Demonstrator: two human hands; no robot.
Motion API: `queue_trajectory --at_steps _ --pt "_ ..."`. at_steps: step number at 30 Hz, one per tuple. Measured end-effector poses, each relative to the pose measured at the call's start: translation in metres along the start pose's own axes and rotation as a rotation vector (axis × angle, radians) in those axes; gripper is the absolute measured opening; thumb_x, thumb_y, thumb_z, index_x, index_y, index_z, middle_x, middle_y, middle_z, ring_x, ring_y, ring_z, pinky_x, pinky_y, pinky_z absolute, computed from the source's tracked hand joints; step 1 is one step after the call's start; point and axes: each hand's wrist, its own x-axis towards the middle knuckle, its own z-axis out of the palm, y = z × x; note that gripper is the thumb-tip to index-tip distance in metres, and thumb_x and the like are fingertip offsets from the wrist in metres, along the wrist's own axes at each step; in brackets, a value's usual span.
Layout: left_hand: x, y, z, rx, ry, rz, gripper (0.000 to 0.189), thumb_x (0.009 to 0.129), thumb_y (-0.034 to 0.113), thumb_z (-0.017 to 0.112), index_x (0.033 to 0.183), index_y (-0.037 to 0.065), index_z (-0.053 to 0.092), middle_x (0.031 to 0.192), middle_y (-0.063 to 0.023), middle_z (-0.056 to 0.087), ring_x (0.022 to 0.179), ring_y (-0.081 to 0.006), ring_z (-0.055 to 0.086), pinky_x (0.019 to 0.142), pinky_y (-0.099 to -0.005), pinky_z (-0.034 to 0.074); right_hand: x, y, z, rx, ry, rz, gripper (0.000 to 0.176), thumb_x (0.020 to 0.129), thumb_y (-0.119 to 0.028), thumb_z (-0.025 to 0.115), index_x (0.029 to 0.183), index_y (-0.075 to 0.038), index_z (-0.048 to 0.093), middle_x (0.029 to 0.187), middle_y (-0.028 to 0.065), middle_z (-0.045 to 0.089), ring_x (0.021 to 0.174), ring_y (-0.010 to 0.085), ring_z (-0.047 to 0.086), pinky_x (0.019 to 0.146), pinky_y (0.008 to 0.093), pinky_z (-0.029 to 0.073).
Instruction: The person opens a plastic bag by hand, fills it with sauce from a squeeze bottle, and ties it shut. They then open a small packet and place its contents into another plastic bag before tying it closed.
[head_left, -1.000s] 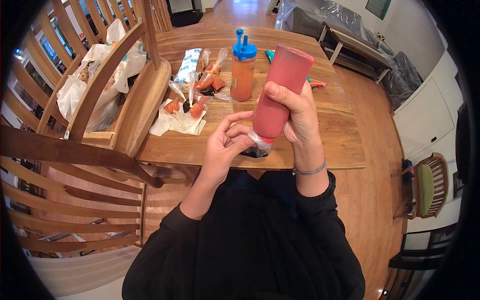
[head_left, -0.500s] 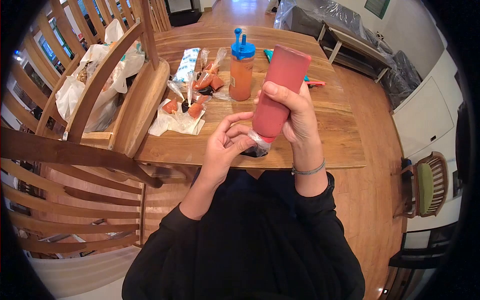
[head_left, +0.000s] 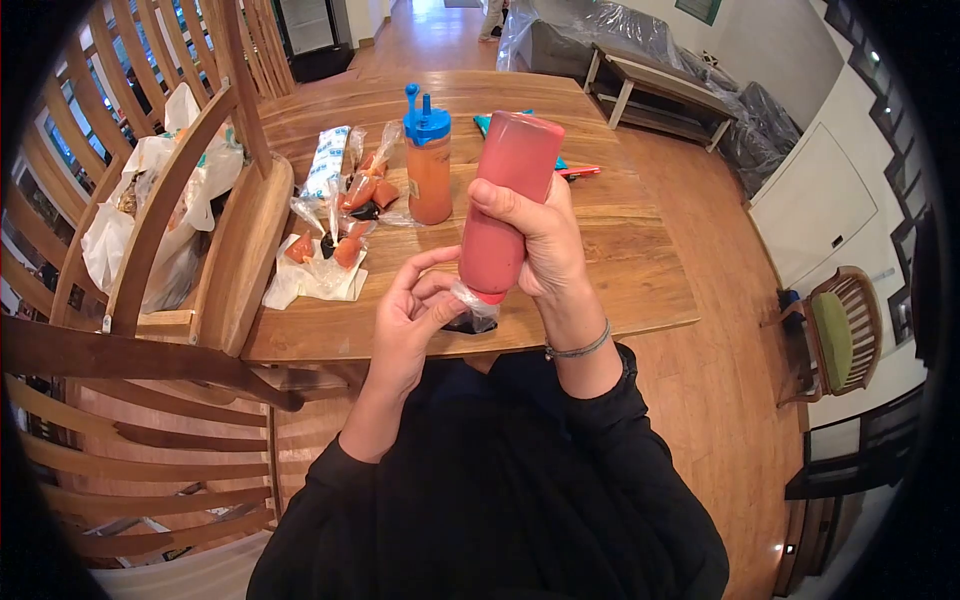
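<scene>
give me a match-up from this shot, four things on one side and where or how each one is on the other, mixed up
Things:
1. red bottle
2. orange bottle
3. small clear bag
4. white plastic bags

Places or states:
a. piled on the chair at the left
b. held upside down in the right hand
c. standing upright on the table, blue cap on
d. pinched by the left hand under the nozzle

Pairs: 1-b, 2-c, 3-d, 4-a

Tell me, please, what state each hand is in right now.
Left hand: closed, pinching the plastic bag.
Right hand: closed, gripping the upturned red bottle.
</scene>
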Motion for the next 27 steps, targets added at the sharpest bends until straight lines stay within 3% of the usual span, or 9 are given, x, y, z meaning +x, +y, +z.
queue_trajectory --at_steps 4,10,13,18,22,23,26,27 --pt "0.000 0.001 0.001 0.010 0.008 0.004 0.050 0.093 0.003 0.070 0.138 -0.001 0.049 0.103 -0.0075 0.069 0.098 -0.0125 0.067 0.090 -0.0271 0.053 0.001 0.002 -0.001 -0.007 0.017 -0.007 0.030 0.083 -0.010 0.081 0.101 -0.007 0.057 0.086 0.0019 0.060 0.071 0.0101 0.061 0.058 0.0261 0.053" --pt "0.002 -0.002 -0.003 0.002 0.084 0.013 0.048 0.093 0.001 0.069 0.137 -0.001 0.049 0.103 -0.0076 0.069 0.095 -0.0126 0.067 0.088 -0.0274 0.054 0.005 0.019 -0.012 0.106 0.128 0.076 0.034 0.087 -0.015 0.079 0.109 -0.005 0.055 0.092 0.0052 0.062 0.080 0.0143 0.065 0.070 0.0330 0.060" --pt "0.003 -0.005 -0.005 0.004 0.159 0.046 0.047 0.092 -0.001 0.069 0.135 -0.001 0.050 0.102 -0.0066 0.068 0.094 -0.0122 0.067 0.088 -0.0273 0.054 0.005 0.029 -0.022 0.122 0.151 0.104 0.049 0.083 -0.013 0.083 0.120 -0.005 0.051 0.107 0.0090 0.061 0.084 0.0174 0.066 0.075 0.0343 0.060" --pt "0.002 -0.011 -0.013 0.001 0.172 0.079 0.043 0.092 -0.002 0.069 0.132 -0.001 0.052 0.098 -0.0045 0.065 0.092 -0.0112 0.067 0.087 -0.0273 0.055 -0.005 0.035 -0.031 -0.158 0.195 -0.154 0.067 0.089 -0.013 0.077 0.144 -0.011 0.039 0.124 0.0130 0.053 0.100 0.0191 0.064 0.086 0.0351 0.058" --pt "0.002 -0.008 -0.013 0.025 0.196 0.121 0.038 0.094 0.000 0.068 0.129 -0.001 0.053 0.097 -0.0043 0.065 0.091 -0.0110 0.066 0.086 -0.0267 0.055 -0.008 0.037 -0.057 -0.246 0.198 -0.208 0.066 0.095 -0.014 0.070 0.151 -0.014 0.036 0.128 0.0095 0.051 0.111 0.0168 0.058 0.094 0.0330 0.054" --pt "0.002 -0.007 -0.014 0.034 0.209 0.130 0.037 0.094 0.001 0.068 0.128 -0.001 0.054 0.096 -0.0045 0.065 0.090 -0.0111 0.066 0.085 -0.0266 0.055 -0.014 0.032 -0.060 -0.232 0.218 -0.134 0.056 0.097 -0.018 0.067 0.147 -0.014 0.042 0.125 0.0047 0.053 0.106 0.0118 0.056 0.087 0.0277 0.052" --pt "0.003 -0.007 -0.018 0.053 0.238 0.148 0.033 0.094 0.001 0.068 0.124 -0.002 0.056 0.096 -0.0050 0.065 0.089 -0.0110 0.066 0.085 -0.0262 0.054 -0.025 0.028 -0.086 -0.420 0.173 -0.080 0.049 0.103 -0.027 0.058 0.148 -0.014 0.042 0.128 0.0032 0.057 0.104 0.0104 0.059 0.080 0.0256 0.049" --pt "0.003 -0.007 -0.017 0.055 0.239 0.143 0.032 0.094 0.001 0.068 0.124 -0.002 0.056 0.095 -0.0052 0.065 0.089 -0.0109 0.066 0.084 -0.0262 0.054 -0.030 0.023 -0.088 -0.391 0.176 -0.056 0.051 0.100 -0.025 0.062 0.146 -0.011 0.045 0.120 0.0025 0.060 0.101 0.0092 0.059 0.075 0.0243 0.048"
